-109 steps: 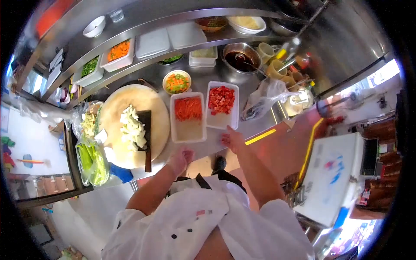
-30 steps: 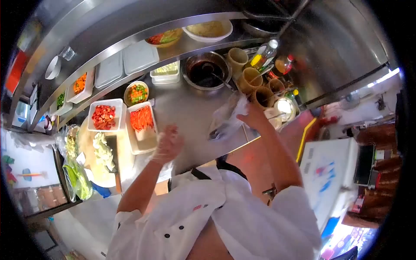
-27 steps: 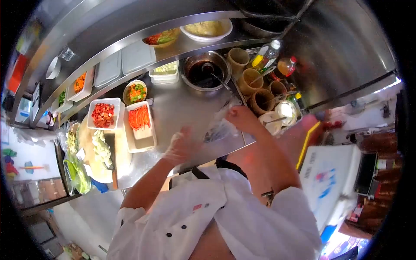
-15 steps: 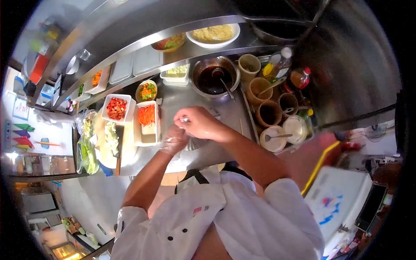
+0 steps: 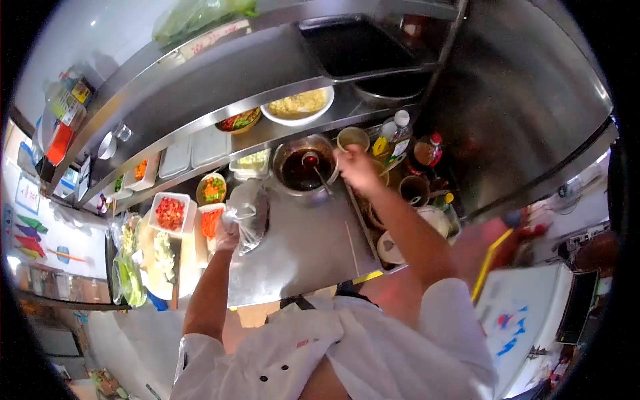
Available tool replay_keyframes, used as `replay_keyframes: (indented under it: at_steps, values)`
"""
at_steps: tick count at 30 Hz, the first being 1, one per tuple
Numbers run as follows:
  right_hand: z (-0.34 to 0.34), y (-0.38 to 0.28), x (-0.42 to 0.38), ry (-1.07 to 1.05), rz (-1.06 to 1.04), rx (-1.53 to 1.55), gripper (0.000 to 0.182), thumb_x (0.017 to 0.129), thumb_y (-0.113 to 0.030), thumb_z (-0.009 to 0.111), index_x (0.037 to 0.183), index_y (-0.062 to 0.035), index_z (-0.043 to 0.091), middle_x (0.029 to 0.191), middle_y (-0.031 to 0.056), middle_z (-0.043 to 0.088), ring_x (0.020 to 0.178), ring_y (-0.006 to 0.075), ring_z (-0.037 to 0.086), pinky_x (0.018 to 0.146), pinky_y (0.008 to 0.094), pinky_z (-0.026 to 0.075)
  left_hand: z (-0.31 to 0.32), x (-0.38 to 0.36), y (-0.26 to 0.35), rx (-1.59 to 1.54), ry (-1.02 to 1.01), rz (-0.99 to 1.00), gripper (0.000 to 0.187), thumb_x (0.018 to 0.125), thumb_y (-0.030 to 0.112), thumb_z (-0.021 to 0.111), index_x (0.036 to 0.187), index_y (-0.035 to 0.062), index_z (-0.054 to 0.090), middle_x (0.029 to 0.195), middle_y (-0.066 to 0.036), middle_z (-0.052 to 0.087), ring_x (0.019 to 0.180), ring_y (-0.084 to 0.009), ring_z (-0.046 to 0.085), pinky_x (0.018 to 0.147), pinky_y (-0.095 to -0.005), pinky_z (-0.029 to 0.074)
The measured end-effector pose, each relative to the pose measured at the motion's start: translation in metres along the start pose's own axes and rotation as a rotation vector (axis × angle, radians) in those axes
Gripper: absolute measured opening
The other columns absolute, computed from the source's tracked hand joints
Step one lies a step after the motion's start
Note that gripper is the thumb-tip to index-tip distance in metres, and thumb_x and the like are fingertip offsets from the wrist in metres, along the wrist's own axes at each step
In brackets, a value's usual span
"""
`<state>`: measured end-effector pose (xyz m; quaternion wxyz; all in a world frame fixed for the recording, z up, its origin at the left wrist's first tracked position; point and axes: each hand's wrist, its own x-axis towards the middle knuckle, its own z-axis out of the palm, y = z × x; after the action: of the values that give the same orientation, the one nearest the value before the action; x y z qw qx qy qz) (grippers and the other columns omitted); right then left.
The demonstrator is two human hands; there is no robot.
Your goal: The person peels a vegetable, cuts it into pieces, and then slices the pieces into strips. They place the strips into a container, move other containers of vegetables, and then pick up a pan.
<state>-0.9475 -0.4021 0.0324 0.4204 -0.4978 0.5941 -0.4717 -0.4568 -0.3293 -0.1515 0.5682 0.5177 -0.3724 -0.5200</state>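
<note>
In a clear plastic glove, my left hand [image 5: 229, 235] is closed on a knotted clear plastic bag [image 5: 252, 230] with something greyish inside. The bag stands at the front of the shelf, beside the carrot container [image 5: 211, 225]. My right hand [image 5: 358, 170] is smeared by motion at the condiment tray's left side, just below a brown cup [image 5: 353, 138]; its fingers cannot be made out. Left of it is a metal bowl [image 5: 283, 150] of dark sauce, with a ladle [image 5: 323, 179] resting in it.
A white container of chopped red peppers [image 5: 171, 212] and a cutting board [image 5: 188, 263] with chopped greens lie left. Sauce bottles [image 5: 402, 137] and cups fill the tray on the right. A white bowl of yellow crumbs [image 5: 298, 107] stands on the shelf above.
My hands were together over the counter's middle; now they are apart. The left has gone left with the bag, the right has swung right to the condiment tray. The view has tilted up.
</note>
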Motion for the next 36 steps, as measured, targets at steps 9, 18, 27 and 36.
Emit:
replay_keyframes:
  at_steps: [9,18,27,36]
  values:
    - [-0.1,-0.033,0.18,0.429,0.405,0.666,0.067,0.087,-0.046,0.079,0.125,0.0053,0.059,0.118,0.0234,0.065,0.105,0.033,0.068,0.083,0.0404,0.064,0.059,-0.217,0.077,0.599,0.054,-0.292,0.059,0.099,0.021,0.064,0.147,-0.0003,0.037,0.103,-0.011,0.067,0.086,-0.0149,0.066,0.071,-0.0291,0.055]
    - [-0.118,0.001,0.244,0.2,-0.171,-1.585,0.034,0.093,-0.021,0.062,0.126,-0.018,0.067,0.118,0.017,0.067,0.116,0.035,0.064,0.095,0.0441,0.056,0.027,-0.349,0.121,0.721,0.155,-0.609,0.058,0.098,0.038,0.064,0.136,-0.0053,0.054,0.108,-0.015,0.071,0.096,-0.0211,0.069,0.087,-0.0357,0.055]
    - [-0.146,-0.019,0.156,0.643,-0.271,-0.865,0.027,0.097,-0.033,0.063,0.113,-0.0114,0.066,0.091,0.0109,0.073,0.081,0.0282,0.069,0.07,0.0435,0.054,-0.007,-0.337,0.084,0.505,0.065,-0.568,0.053,0.099,0.039,0.064,0.135,0.0013,0.056,0.114,-0.013,0.069,0.097,-0.0211,0.067,0.091,-0.0364,0.053]
    - [-0.085,-0.111,-0.171,0.505,0.0,0.161,0.009,0.097,-0.019,0.068,0.092,-0.0123,0.064,0.084,0.003,0.066,0.068,0.015,0.062,0.06,0.0301,0.05,-0.038,-0.296,0.076,0.497,-0.337,-0.334,0.04,0.097,0.031,0.067,0.126,0.0031,0.06,0.109,-0.012,0.071,0.102,-0.026,0.067,0.091,-0.0373,0.053]
